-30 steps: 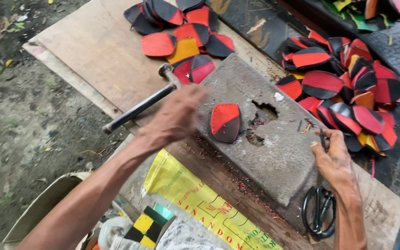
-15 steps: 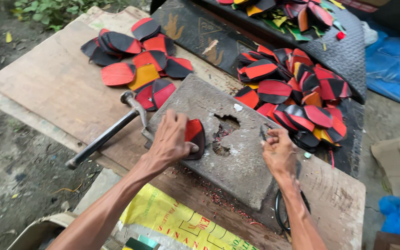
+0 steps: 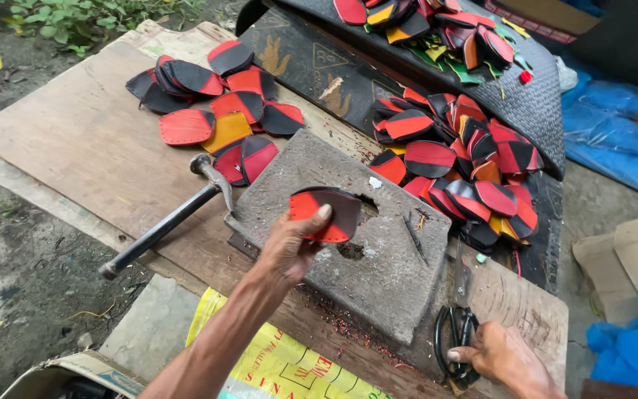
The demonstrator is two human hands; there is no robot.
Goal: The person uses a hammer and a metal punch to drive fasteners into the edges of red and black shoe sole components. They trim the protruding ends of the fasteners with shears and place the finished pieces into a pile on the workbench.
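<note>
- Outdoor ground of bare dirt with a few green weeds surrounds a low wooden worktop [image 3: 75, 140] made of worn board.
- On the worktop lies a grey stone slab [image 3: 378, 258], rough-surfaced, with a broken hollow near its middle.
- My left hand [image 3: 289, 247] rests on the slab and holds a red-and-black oval piece [image 3: 326, 214]; my grip is closed on it, thumb on top, fingers beneath.
- That piece sits tilted above the slab, just left of the hollow, and I cannot tell whether its far edge touches the stone.
- A hammer [image 3: 167, 222] with a dark metal handle lies on the worktop to the left of the slab, its head just beside the slab's left corner, apart from my left hand.
- My right hand [image 3: 500, 355] is at the lower right edge of the worktop, its grip curled narrow about the handles of black scissors [image 3: 455, 332]; the blades point up along the slab's right side.
- A thin dark punch or nail [image 3: 413, 236] lies on the slab, right of the hollow.
- One pile of red, black and orange pieces [image 3: 215, 111] lies on the worktop behind the hammer.
- A second, larger pile [image 3: 467, 162] lies behind the slab to the right, partly on a dark printed board [image 3: 311, 66].
- A third pile rests on a black woven mat [image 3: 533, 111] at the top.
- Yellow printed sacking [image 3: 282, 362] lies below the slab, near my left forearm.
- Blue plastic sheeting [image 3: 614, 125] lies at the right.
</note>
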